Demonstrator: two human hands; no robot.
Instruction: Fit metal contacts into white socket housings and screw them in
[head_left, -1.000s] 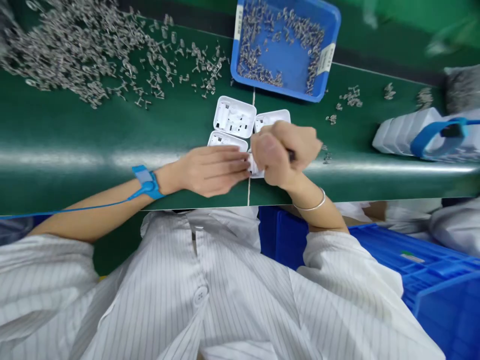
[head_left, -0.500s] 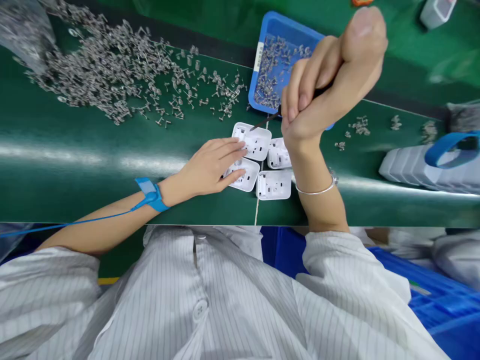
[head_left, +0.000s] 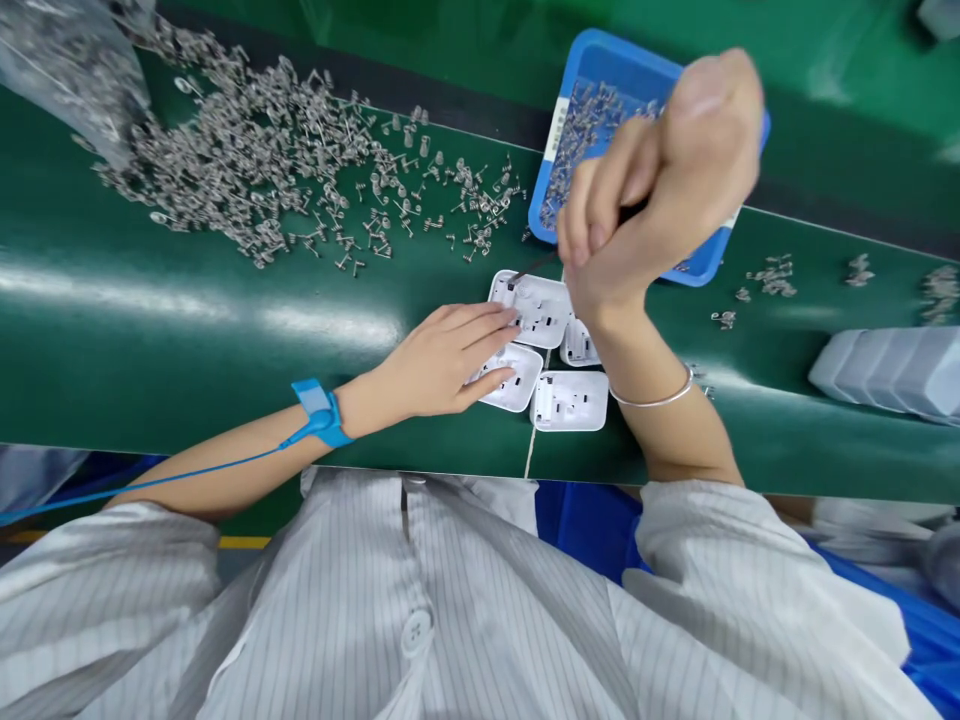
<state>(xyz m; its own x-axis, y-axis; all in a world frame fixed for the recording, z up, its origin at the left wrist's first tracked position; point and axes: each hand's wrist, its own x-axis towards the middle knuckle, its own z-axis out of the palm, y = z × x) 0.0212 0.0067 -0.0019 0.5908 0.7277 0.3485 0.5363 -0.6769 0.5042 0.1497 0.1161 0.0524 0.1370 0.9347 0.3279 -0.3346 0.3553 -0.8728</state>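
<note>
Several white plastic housings lie together at the table's middle. My left hand (head_left: 442, 365), palm down with fingers spread, rests on the edges of the upper-left housing (head_left: 544, 308) and the lower-left housing (head_left: 517, 392). My right hand (head_left: 652, 190) is closed round a thin dark tool (head_left: 536, 265), whose handle is mostly hidden in the fist. The tool's tip is at the upper-left corner of the upper-left housing. Part of another housing (head_left: 579, 343) shows beside my right wrist. The lower-right housing (head_left: 570, 401) lies untouched.
A large pile of metal springs (head_left: 247, 150) spreads over the upper left, beside a clear plastic bag (head_left: 71, 75). A blue tray (head_left: 538, 205) of springs sits behind my right hand. Small spring groups (head_left: 776, 275) and stacked pale containers (head_left: 885, 370) are at the right.
The tool tip has moved to the upper-left housing's corner, where it was held nearer the upper edge's middle. The view has shifted, and a blue band at the right is out of sight.
</note>
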